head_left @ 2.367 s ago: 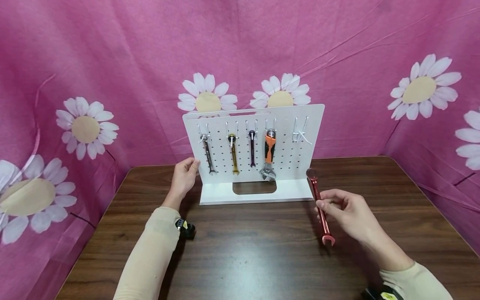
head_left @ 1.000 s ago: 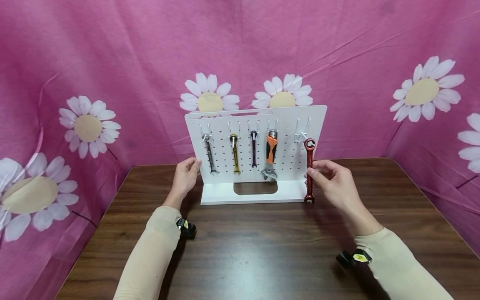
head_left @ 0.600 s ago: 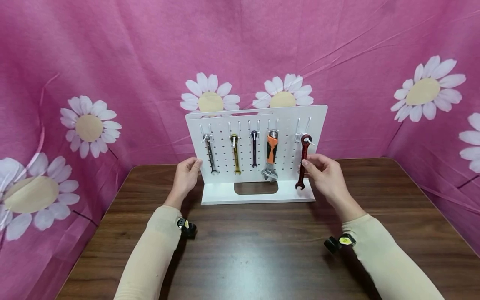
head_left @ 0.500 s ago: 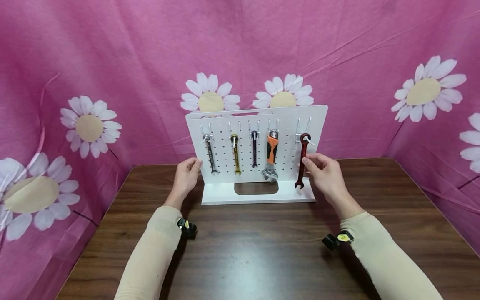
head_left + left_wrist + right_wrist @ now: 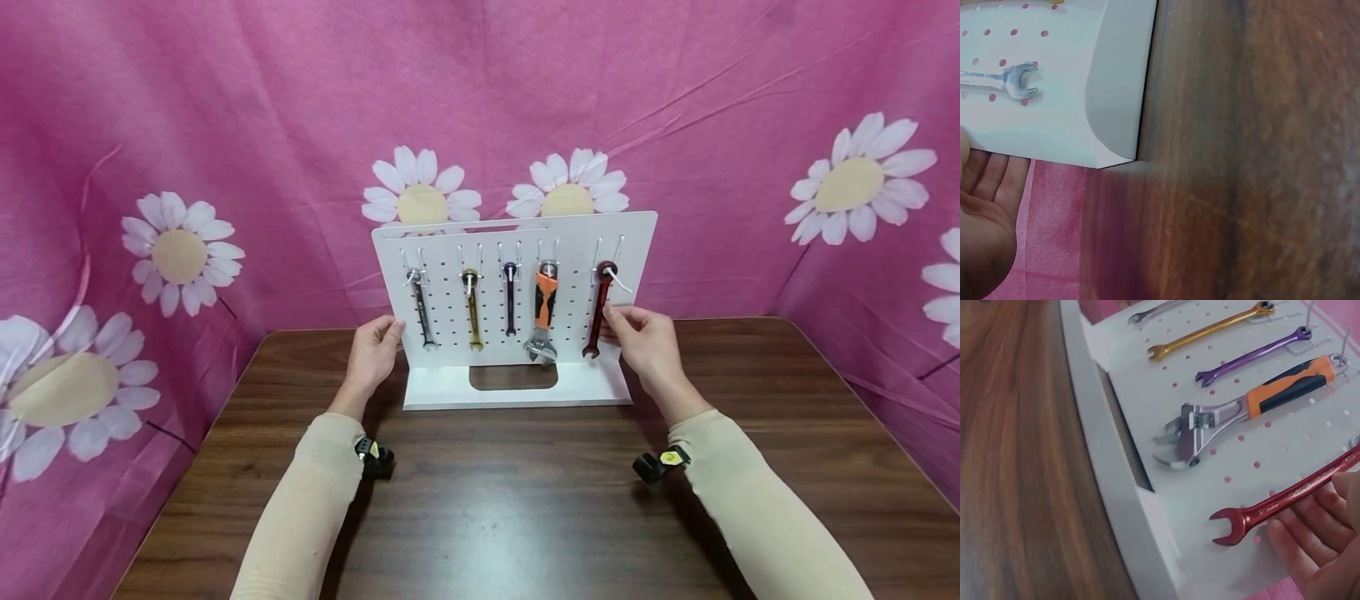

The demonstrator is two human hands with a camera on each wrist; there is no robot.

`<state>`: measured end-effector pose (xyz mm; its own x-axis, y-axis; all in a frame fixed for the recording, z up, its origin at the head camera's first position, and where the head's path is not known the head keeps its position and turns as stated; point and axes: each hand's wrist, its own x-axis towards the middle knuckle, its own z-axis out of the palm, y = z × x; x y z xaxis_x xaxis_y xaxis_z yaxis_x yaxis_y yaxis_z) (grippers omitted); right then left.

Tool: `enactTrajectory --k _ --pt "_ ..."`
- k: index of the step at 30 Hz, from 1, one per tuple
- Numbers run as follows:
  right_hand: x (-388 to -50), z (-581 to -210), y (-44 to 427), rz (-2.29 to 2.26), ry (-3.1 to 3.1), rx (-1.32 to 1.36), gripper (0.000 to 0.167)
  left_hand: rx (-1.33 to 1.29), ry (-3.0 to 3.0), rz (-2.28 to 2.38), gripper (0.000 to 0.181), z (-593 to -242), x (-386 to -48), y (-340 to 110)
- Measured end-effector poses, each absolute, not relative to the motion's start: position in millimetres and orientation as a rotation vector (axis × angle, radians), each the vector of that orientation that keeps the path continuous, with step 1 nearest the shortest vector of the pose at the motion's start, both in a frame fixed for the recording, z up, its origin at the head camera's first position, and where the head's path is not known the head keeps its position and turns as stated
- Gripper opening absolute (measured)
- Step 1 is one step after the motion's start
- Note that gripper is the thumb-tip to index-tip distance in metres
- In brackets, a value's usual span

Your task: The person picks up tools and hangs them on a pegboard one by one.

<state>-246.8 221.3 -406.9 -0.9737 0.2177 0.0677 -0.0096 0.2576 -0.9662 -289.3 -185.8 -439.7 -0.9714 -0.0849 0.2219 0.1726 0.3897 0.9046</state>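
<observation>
A white pegboard stand (image 5: 442, 393) stands on the table, its left edge pinched by my left hand (image 5: 372, 350), thumb in front and fingers behind. My right hand (image 5: 651, 343) holds a red combination wrench (image 5: 597, 315) by the shaft. The wrench's ring end is on the rightmost hook (image 5: 617, 279), and its open end points down, tilted slightly left. In the right wrist view, the thumb lies on the shaft of the red wrench (image 5: 1285, 499) with the fingers behind it. Beside it hangs an adjustable wrench (image 5: 544, 302) with an orange and black handle.
Farther left on hooks hang a purple wrench (image 5: 511, 304), a gold wrench (image 5: 473, 315) and a silver wrench (image 5: 422, 315). The brown wooden table (image 5: 480, 492) extends in front of the stand. Pink cloth with daisies (image 5: 480, 100) surrounds the table.
My right hand has carried the red wrench up and left from beside the stand, and its ring end has gone onto the rightmost hook, closer to the board. My left hand has kept its place.
</observation>
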Motion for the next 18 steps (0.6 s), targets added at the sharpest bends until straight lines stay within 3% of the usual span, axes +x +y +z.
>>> enactTrajectory --k 6,13,18 --pt "-239.1 -410.9 230.3 1.65 -2.472 -0.211 0.042 -0.09 -2.433 -1.601 0.03 -439.6 -289.4 -185.4" --pt "-222.2 -411.8 239.2 1.595 -2.436 -0.055 0.041 -0.075 -2.508 -1.53 0.035 -438.1 -281.5 -191.9" --pt "-201.6 -406.6 241.2 1.267 -2.428 0.007 0.037 -0.071 -2.535 -1.354 0.039 -430.6 -263.3 -198.5"
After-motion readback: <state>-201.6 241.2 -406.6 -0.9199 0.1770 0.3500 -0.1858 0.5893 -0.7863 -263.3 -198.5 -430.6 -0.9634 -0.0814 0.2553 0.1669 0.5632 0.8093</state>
